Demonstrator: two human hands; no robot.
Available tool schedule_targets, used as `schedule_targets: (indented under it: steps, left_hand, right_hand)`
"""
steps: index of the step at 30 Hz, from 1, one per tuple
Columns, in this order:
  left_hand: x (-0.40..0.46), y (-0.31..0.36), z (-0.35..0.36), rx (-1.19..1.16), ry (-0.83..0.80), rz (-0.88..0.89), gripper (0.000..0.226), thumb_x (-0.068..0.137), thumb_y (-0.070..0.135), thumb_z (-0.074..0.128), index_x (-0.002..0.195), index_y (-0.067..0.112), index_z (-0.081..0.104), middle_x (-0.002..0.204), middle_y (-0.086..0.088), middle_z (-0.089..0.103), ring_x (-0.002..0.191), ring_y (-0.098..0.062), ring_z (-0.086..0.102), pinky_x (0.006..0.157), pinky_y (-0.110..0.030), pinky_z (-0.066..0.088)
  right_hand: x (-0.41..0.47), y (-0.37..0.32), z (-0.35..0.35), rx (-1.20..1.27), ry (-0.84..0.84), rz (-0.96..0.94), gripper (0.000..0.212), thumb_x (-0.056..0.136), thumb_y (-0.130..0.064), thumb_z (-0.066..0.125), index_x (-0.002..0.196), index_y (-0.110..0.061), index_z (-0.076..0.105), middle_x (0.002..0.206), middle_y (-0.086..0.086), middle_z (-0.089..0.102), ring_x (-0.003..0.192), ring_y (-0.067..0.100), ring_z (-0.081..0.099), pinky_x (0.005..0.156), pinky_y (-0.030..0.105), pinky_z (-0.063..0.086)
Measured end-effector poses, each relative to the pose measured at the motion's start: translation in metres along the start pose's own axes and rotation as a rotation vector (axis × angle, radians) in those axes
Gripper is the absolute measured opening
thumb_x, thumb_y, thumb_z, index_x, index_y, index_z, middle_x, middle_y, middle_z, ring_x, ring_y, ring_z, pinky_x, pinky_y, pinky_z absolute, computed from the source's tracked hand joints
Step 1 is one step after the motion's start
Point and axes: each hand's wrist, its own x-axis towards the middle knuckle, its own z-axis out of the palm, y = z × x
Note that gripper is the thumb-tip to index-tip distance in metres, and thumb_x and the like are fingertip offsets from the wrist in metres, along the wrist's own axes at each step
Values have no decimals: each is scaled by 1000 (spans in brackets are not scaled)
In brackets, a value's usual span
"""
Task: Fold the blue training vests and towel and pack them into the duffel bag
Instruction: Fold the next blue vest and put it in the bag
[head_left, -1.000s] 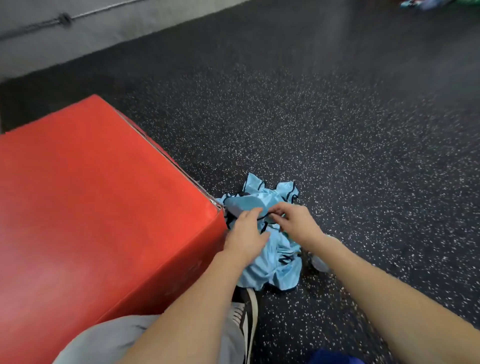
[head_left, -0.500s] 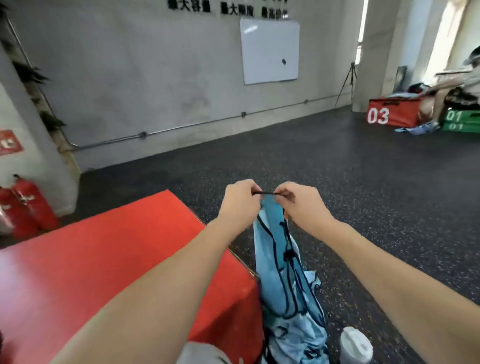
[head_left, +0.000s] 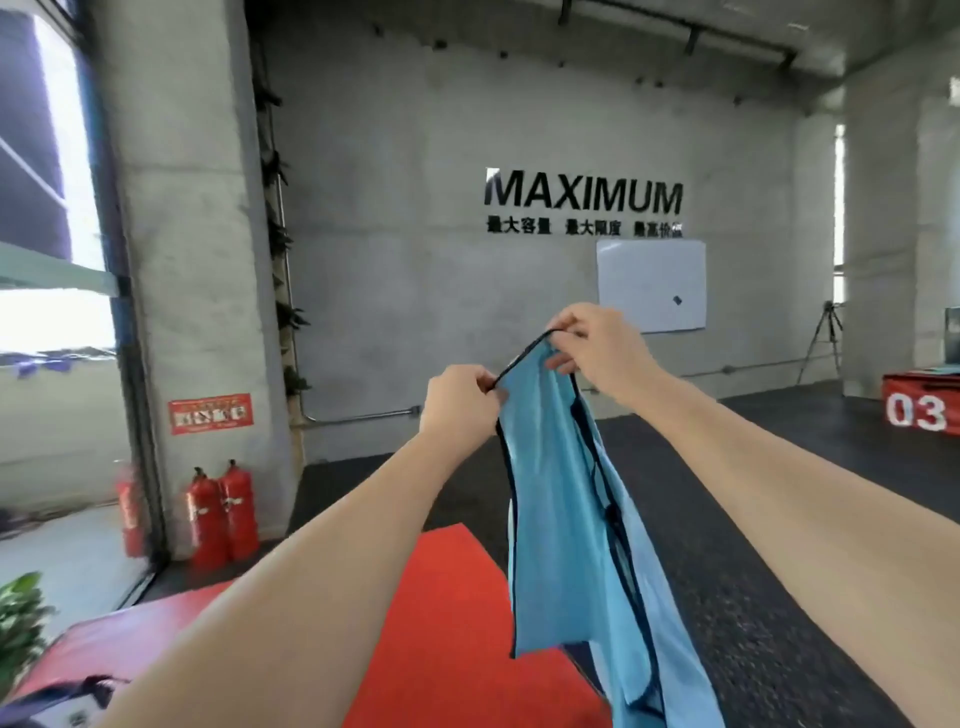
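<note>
Head view — both hands, left hand, right hand, pinching blue vest

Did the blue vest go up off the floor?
Yes. The blue vest went up: it lay crumpled on the floor beside the red box, and now hangs above it.

Vest: thin smooth cloth; box: matt red vinyl; wall: rough concrete.

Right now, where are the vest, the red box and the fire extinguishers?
blue vest (head_left: 561, 519), head view, middle of the hanging fabric.
red box (head_left: 441, 623), head view, bare top face.
fire extinguishers (head_left: 223, 512), head view, red cylinder body.
</note>
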Motion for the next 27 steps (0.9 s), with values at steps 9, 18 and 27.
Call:
schedule_targets:
  steps: [9,18,27]
  left_hand:
    - [-11,-33,-132,-271,133,-253,6,100,11,53,103,7,51,97,-16,71,56,-21,72,43,-21,51]
    - [-13,-79,-231,245,131,-122,20,87,24,74,69,21,69,63,-7,72,39,1,51,40,-10,37]
    - [-3,-138,-269,287,266,-185,24,92,26,69,76,8,69,73,-3,65,68,-17,56,53,-25,35]
  right_hand:
    - [34,-82,57,-45,-68,-140,13,98,-7,61,105,-6,73,84,6,74,70,9,74,74,29,63]
    - [51,-128,112,204,-134,-151,13,101,-5,56,105,-3,68,97,7,75,82,10,75,78,24,61]
    - [63,-92,158,285,-176,-51,9,100,-7,60,99,-6,69,95,9,76,82,14,76,73,23,61]
